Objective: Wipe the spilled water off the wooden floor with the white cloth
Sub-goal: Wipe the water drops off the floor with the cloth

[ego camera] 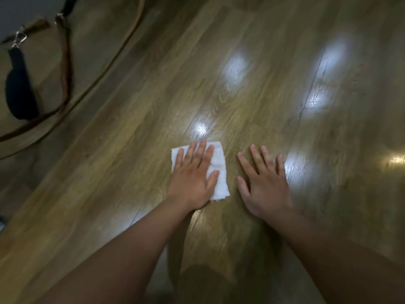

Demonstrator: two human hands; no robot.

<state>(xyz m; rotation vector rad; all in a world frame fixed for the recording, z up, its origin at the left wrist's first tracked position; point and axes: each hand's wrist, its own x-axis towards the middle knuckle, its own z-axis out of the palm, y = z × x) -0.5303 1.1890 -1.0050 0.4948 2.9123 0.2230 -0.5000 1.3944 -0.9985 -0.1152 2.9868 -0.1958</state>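
Observation:
A folded white cloth (218,166) lies flat on the wooden floor (135,137) in the middle of the view. My left hand (192,176) presses down on it with straight, spread fingers and covers most of its left side. To the right of the cloth my right hand (263,183) rests flat on the bare boards, fingers spread, not touching the cloth. Bright glare patches shine on the floor just beyond the cloth (201,128) and beside my right hand (295,165); I cannot tell which of them are water.
A tan bag (39,62) with brown straps, metal clips and a dark pad (19,88) lies at the far left. A long brown strap (105,71) curves across the floor beside it. More glare spots lie further right (317,99).

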